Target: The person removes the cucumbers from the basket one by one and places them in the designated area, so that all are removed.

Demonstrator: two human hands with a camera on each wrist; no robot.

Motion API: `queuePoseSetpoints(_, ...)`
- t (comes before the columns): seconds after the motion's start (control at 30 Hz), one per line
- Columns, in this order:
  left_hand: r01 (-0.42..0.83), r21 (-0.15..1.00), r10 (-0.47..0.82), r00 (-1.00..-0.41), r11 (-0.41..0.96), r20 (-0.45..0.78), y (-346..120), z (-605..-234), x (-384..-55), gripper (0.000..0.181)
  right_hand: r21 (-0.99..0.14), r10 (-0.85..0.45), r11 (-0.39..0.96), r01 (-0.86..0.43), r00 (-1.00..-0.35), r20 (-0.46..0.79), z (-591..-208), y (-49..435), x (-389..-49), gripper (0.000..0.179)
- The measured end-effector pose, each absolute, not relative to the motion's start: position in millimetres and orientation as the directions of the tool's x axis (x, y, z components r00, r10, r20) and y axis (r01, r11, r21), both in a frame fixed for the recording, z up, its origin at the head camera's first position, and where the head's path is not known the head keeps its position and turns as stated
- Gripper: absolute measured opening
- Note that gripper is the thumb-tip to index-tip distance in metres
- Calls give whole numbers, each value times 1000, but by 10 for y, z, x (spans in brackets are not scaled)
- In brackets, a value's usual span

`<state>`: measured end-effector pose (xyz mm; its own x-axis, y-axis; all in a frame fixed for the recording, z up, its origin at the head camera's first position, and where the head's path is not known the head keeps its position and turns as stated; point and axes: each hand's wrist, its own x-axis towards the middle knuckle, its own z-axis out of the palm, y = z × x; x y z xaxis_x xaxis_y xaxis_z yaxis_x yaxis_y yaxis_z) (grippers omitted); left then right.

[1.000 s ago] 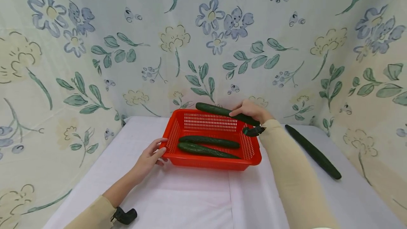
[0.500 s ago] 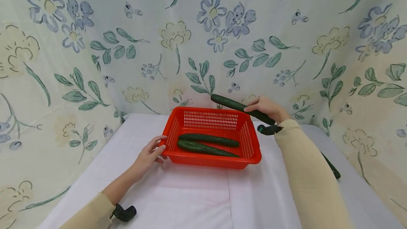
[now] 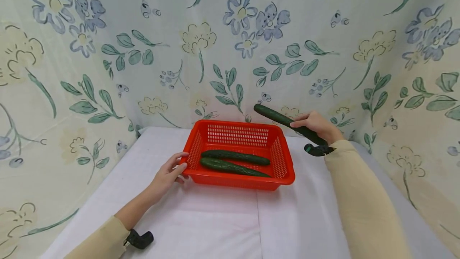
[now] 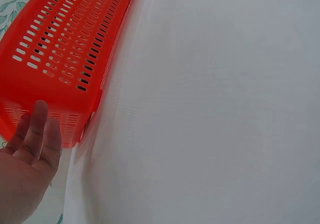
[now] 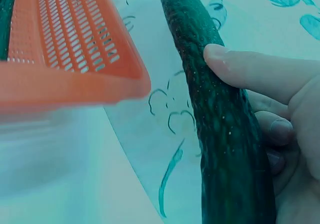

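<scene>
My right hand (image 3: pixel 317 126) grips a cucumber (image 3: pixel 274 115); my left hand (image 3: pixel 167 175) touches the red basket (image 3: pixel 230 181), whether pinching I can't tell.

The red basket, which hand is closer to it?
Left. The left hand touches the red basket at its left end; the right hand holds a cucumber beyond the right end.

Cream sleeves (image 3: pixel 363 195), plain. Left wrist camera (image 3: pixel 141 240) black, stubby, round-ended; right wrist camera (image 3: pixel 316 150) black, green-marked.
</scene>
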<state>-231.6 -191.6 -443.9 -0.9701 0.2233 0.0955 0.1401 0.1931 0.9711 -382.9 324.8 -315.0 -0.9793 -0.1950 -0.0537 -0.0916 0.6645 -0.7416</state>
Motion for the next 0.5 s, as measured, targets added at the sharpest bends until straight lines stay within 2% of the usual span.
queuePoseSetpoints(0.23, 143, 972, 230, -968, 186, 98, -1922, -4435, -2303, 52, -743, -171, 664, -79, -984, -48, -3162, 3412, -3730, 57)
queuePoseSetpoints(0.5, 152, 970, 237, -966, 191, 105, -1935, -4449, -2317, 52, -739, -75, 674, -2, -995, -66, -3254, 3604, -3665, 66)
